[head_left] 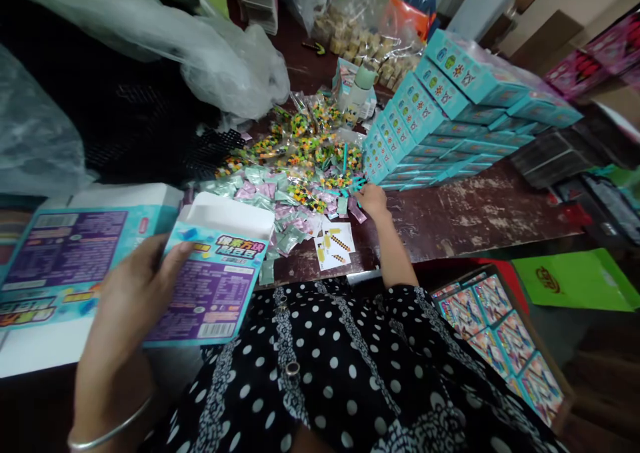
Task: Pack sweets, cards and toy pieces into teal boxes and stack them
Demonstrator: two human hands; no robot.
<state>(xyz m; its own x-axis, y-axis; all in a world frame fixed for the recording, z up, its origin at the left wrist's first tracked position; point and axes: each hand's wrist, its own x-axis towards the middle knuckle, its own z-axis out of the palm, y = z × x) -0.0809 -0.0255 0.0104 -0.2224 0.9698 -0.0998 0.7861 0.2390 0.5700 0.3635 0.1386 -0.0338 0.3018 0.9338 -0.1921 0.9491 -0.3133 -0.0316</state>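
Observation:
My left hand (145, 286) is closed on a teal-and-purple cardboard box (215, 279), thumb across its printed front, with its white flap standing up at the top. Behind that hand lies another printed box (55, 259) of the same kind. On the table, my right hand (373, 201) reaches in with bunched fingers at several thin teal plastic sticks (354, 186). Beside it are small pink and green sachets (287, 223) and clear bags of orange, green and black beads (305, 153). A white instruction sheet (335, 245) lies near the table's front edge.
Stacked teal boxes (425, 119) rise to the right of my right hand. Farther back are a pale green-capped bottle (359, 96) and a clear bag of wooden-looking pieces (370, 36). A carton of packed boxes (505, 339) sits low at right; plastic sheeting (240, 66) hangs at left.

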